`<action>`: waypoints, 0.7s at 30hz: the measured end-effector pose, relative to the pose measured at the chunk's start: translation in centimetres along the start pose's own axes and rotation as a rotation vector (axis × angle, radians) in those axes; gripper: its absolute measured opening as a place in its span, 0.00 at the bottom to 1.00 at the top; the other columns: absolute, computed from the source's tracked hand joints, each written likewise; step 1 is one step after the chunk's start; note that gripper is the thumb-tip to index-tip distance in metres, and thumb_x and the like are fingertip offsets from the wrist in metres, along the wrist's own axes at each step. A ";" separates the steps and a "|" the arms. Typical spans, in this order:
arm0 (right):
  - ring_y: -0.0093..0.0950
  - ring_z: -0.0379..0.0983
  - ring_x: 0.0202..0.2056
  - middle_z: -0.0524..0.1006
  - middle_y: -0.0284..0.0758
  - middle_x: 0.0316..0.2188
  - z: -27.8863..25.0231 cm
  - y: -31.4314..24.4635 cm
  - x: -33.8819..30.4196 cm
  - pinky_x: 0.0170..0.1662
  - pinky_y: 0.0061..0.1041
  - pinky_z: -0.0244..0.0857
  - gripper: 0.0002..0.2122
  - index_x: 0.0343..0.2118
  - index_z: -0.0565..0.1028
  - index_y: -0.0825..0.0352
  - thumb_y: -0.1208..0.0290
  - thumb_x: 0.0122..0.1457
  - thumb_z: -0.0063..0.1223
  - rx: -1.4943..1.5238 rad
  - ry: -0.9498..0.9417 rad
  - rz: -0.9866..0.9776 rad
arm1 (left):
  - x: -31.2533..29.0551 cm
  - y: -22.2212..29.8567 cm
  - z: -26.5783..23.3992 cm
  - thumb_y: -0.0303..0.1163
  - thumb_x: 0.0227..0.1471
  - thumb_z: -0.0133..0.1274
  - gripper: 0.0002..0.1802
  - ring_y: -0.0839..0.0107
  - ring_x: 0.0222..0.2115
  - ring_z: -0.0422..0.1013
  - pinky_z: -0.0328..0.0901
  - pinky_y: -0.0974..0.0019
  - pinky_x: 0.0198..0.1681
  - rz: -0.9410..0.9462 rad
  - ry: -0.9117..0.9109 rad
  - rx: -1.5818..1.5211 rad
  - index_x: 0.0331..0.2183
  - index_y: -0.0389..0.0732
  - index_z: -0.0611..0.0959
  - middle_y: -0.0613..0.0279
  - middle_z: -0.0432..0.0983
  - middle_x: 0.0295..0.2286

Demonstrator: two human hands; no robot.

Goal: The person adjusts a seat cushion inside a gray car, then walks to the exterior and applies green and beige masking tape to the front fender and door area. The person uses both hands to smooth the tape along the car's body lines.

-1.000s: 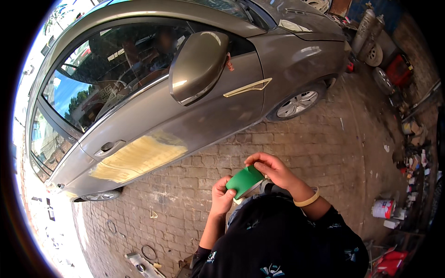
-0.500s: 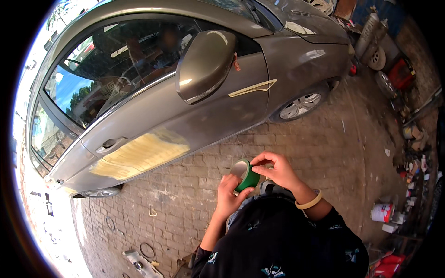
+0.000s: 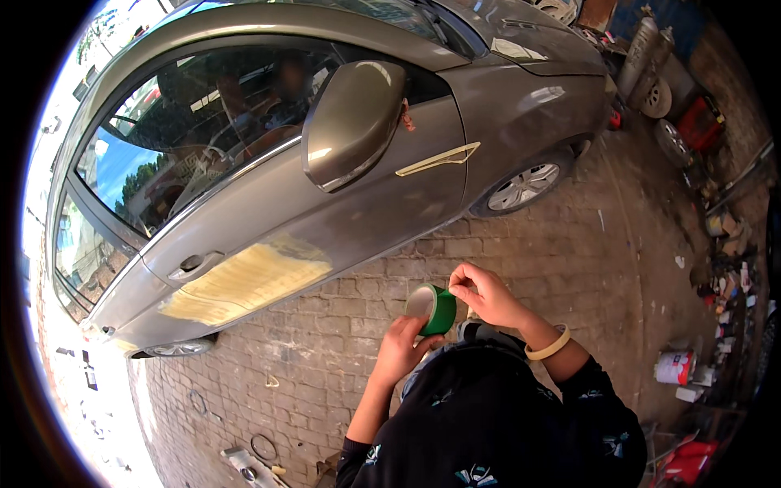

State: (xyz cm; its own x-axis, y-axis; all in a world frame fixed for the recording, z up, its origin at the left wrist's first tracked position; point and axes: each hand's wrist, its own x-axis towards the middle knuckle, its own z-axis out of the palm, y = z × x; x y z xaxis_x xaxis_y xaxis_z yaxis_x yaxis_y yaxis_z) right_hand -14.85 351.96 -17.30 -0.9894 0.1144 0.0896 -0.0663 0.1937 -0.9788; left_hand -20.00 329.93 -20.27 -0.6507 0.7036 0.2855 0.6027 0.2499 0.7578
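Observation:
A roll of green adhesive tape (image 3: 442, 311) with a pale inner core is held in front of my body. My left hand (image 3: 400, 348) grips it from the lower left, some fingers inside the core and the thumb along its underside. At the roll's upper right edge, my right hand (image 3: 490, 299) pinches the tape between thumb and fingertips. How much of a loose end lies in that pinch is too small to see. Beyond my hands stands a grey-brown car (image 3: 390, 207), its door bearing a large yellowish filler patch (image 3: 252, 281).
The car's side mirror (image 3: 354, 126) juts out toward me. Brick paving (image 3: 325, 382) lies underfoot, with a black ring (image 3: 263, 446) at the lower left. On the right are a paint can (image 3: 674, 367), scattered small items, a loose wheel (image 3: 674, 145) and gas cylinders (image 3: 637, 57).
My right hand has shifted slightly right, its fingertips now at the roll's outer edge. More of the green band shows. My left hand keeps its hold.

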 end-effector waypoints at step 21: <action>0.14 0.66 0.31 0.72 0.26 0.29 -1.8 3.8 1.1 0.36 0.17 0.64 0.04 0.34 0.71 0.70 0.74 0.62 0.51 0.075 -0.031 0.214 | 2.2 -1.8 -0.2 0.39 0.49 0.62 0.16 0.77 0.20 0.70 0.64 0.68 0.25 -0.509 -0.203 -0.151 0.28 0.34 0.83 0.61 0.77 0.18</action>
State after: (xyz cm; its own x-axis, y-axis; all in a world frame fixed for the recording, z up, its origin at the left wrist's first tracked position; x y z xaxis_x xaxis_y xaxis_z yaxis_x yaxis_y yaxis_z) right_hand -15.96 354.56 -20.63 -0.9853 0.1149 -0.1266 0.1377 0.0947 -0.9859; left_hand -22.62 330.94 -20.91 -0.7312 0.6367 -0.2449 0.1535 0.5033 0.8503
